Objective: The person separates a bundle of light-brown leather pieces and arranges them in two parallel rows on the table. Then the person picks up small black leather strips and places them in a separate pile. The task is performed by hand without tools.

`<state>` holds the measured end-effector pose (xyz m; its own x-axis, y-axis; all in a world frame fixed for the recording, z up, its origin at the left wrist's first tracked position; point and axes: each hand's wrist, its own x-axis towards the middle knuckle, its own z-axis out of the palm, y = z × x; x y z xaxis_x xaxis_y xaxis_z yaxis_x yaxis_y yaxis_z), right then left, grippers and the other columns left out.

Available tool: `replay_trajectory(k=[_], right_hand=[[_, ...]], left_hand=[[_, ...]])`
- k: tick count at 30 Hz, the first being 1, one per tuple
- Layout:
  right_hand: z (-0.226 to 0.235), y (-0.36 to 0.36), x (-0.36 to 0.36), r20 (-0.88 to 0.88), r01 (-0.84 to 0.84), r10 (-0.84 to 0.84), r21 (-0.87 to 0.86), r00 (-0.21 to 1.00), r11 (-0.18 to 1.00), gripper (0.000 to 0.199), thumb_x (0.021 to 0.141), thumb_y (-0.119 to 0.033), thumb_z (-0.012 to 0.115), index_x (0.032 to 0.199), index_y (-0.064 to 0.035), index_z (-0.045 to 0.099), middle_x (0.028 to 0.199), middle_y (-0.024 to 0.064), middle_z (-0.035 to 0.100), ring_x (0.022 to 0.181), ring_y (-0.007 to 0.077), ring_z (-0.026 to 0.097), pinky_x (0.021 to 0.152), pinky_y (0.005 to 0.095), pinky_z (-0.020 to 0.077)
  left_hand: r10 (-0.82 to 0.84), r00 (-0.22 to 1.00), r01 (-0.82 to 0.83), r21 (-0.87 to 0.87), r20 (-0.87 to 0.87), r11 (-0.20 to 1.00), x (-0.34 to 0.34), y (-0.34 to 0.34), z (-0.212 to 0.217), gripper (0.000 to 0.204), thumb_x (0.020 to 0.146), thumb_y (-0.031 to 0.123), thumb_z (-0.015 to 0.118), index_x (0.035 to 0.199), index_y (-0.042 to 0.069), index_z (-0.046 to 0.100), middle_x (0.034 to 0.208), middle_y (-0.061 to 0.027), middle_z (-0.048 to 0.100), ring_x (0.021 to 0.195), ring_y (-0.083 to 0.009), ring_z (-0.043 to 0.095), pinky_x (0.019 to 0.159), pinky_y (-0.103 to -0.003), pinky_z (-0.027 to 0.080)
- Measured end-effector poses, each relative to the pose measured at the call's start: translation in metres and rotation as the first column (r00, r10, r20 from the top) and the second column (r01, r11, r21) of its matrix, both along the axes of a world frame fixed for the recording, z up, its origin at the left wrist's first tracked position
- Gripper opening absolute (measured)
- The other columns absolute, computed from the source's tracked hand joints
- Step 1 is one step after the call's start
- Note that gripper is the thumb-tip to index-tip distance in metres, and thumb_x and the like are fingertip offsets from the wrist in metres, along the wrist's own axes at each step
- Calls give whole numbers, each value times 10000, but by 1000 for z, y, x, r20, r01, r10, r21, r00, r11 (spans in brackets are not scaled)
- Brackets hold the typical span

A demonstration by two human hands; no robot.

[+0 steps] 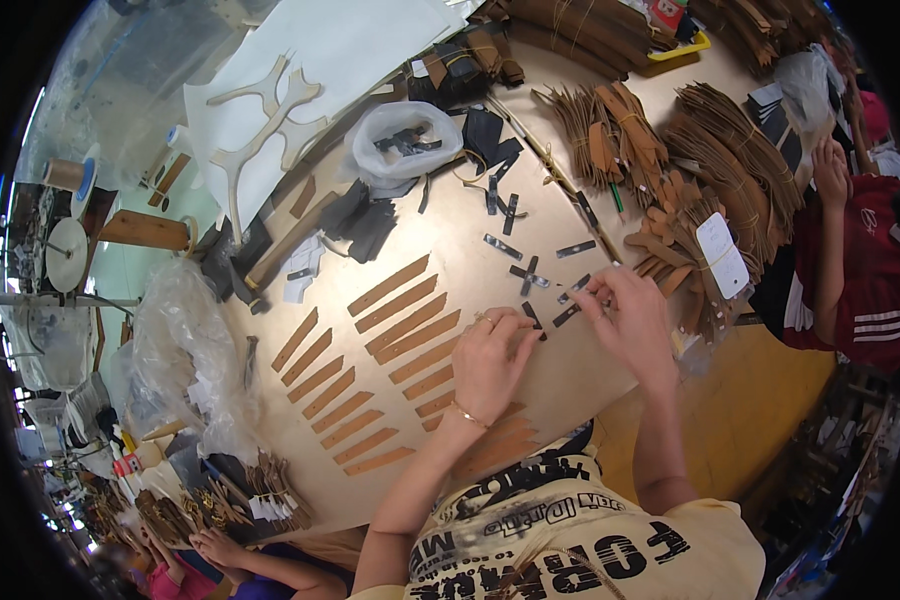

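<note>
Near frame center, we see the left hand point(490, 355) half-curled, the right hand point(630, 325) partly open, by black strips point(575, 249); any grip, we cannot tell.

Strips point(407, 323) on a table point(445, 250), small pieces point(502, 246) to their right, bundles point(727, 160) farther right, bag point(367, 155) behind the strips

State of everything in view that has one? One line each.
left hand: fingers curled at a black strip, grip unclear
right hand: fingers bent near black strips, grip unclear
black strips: scattered, some crossed
brown strips: flat, in rows
small plastic bag: open, dark pieces inside
large plastic bag: crumpled
brown bundles: tied
thread spool: wound
white tag: on a bundle
</note>
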<state>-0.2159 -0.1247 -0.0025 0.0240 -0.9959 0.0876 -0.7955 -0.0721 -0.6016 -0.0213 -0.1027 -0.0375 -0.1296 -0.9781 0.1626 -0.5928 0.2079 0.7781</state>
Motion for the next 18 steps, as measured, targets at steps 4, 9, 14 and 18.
replay_trajectory(k=[4, 9, 14, 18], right_hand=[[-13, -40, 16, 47, -34, 38, -83, 998, 996, 239, 829, -243, 751, 856, -41, 627, 798, 93, 608, 729, 284, 596, 679, 380, 444], [-42, -97, 58, -9, -27, 25, -179, 1000, 983, 325, 825, -340, 750, 922, -50, 640, 940, 110, 603, 851, 307, 604, 764, 414, 461], [-54, -125, 75, -159, 49, -61, -77, 985, 996, 323, 809, -372, 758, 917, -81, 666, 952, 81, 603, 991, 263, 581, 911, 413, 376], [-57, -124, 79, -42, -26, 25, -23, 999, 999, 252, 795, -299, 770, 866, -69, 695, 932, 64, 622, 932, 253, 592, 883, 401, 383]], left_hand=[[36, 997, -28, 113, -71, 993, 12, 2, 7, 208, 756, 152, 807, 808, 60, 628, 853, -59, 641, 726, -251, 624, 640, -338, 491], [108, 983, -87, 145, -147, 986, 30, 0, 22, 267, 772, 121, 823, 759, 27, 573, 799, -54, 621, 698, -150, 579, 643, -275, 476], [171, 954, -140, 141, -247, 980, 41, -7, 26, 268, 810, 103, 797, 752, 24, 547, 831, -58, 644, 730, -104, 568, 671, -247, 484], [162, 943, -116, 167, -290, 979, 46, -18, 21, 238, 834, 112, 778, 790, 23, 562, 865, -58, 653, 744, -94, 573, 682, -234, 488]])
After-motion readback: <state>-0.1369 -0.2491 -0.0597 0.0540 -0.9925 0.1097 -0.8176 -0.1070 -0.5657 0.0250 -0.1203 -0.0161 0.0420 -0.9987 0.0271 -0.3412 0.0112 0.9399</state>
